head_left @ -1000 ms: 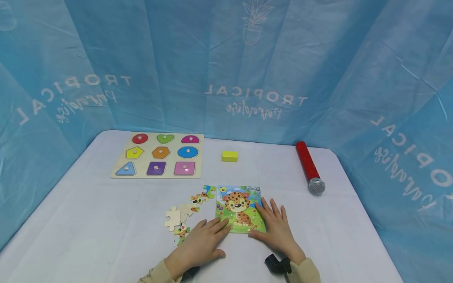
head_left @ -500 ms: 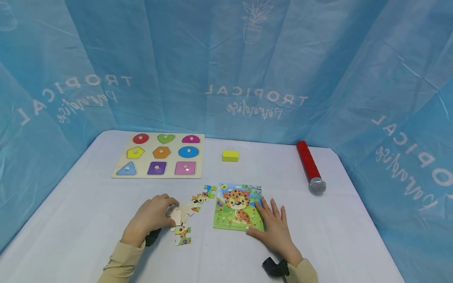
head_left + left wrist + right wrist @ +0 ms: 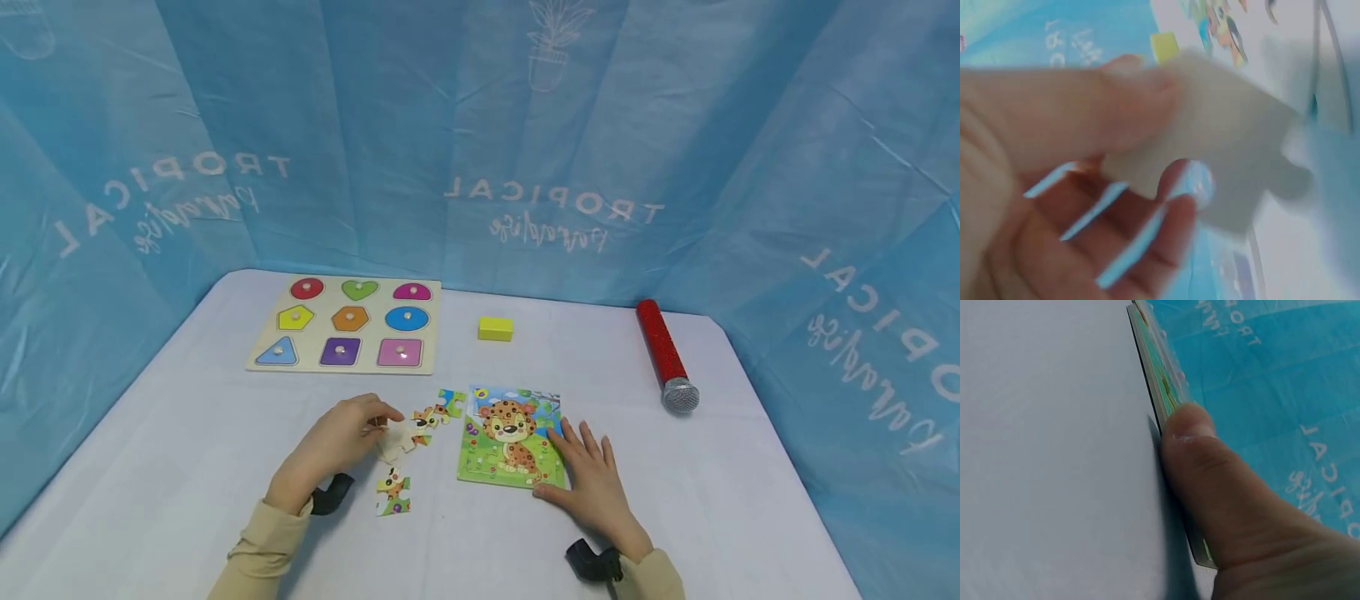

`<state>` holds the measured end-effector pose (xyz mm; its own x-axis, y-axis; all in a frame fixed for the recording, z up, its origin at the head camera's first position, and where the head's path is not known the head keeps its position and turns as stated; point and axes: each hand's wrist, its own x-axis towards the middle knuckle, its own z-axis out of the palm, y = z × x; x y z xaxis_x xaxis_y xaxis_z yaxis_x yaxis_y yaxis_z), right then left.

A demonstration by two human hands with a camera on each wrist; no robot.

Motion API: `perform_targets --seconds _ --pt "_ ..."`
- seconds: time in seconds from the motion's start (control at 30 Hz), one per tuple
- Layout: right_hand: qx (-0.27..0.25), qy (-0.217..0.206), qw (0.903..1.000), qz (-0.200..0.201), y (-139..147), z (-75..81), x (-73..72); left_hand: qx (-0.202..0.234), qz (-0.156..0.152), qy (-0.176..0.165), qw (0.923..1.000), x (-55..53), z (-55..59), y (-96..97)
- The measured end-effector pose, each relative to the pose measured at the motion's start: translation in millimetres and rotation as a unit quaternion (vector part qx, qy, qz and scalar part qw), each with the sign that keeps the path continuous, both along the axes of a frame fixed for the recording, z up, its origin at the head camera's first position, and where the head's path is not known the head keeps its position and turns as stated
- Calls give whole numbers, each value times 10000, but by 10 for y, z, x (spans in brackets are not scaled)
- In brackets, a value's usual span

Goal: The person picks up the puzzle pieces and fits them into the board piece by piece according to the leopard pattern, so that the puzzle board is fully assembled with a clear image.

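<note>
In the left wrist view my left hand (image 3: 1085,119) pinches a jigsaw piece (image 3: 1229,131) between thumb and fingers, its plain pale back showing. The head view has the left hand (image 3: 337,442) left of the puzzle board, with that piece mostly hidden by it. Beside this hand lie a face-down jigsaw piece (image 3: 394,442) and several picture-side-up ones, including a pair (image 3: 393,493) nearer the front. My right hand (image 3: 594,487) rests against the right side of the leopard puzzle board (image 3: 480,454), fingers spread; the right wrist view has its thumb (image 3: 1216,481) touching the board's edge.
Behind the loose pieces lies a wooden shape-puzzle board (image 3: 262,363) with knobbed shapes. A yellow block (image 3: 496,329) sits at the back middle, and a red microphone (image 3: 663,350) at the back right. Blue curtains (image 3: 390,125) border the white table (image 3: 300,550).
My left hand left the leopard board, went to the loose pieces, and has now picked up a face-down jigsaw piece. The right hand stays by the board, which shifted slightly; the head view moved a little.
</note>
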<state>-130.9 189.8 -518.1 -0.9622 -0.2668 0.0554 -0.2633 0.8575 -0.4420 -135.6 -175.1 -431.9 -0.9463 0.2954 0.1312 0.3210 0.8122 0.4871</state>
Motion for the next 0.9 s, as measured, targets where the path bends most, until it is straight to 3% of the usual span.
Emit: perform_targets --seconds 0.1,0.23,0.33,0.5,0.67,0.77,0.9 --pt "14 -8 10000 12 24 -12 -7 303 -303 384 9983 -10 -3 43" --pt "-69 -11 10000 17 23 -8 -4 518 -723 -69 9960 2 -29 93" --pt "-114 6 9999 45 16 4 -1 376 -694 -483 9957 21 -55 105" --pt "-51 42 10000 25 20 18 -2 194 -362 -687 9968 30 -56 144" --pt "-79 17 10000 35 15 28 1 -523 -103 -1073 9928 77 -57 213" --pt "-126 11 9999 31 6 41 9 -702 -118 -1192 9903 112 -71 250" --pt "-104 30 9999 17 -6 47 11 -333 -442 -1326 9896 123 -87 281"
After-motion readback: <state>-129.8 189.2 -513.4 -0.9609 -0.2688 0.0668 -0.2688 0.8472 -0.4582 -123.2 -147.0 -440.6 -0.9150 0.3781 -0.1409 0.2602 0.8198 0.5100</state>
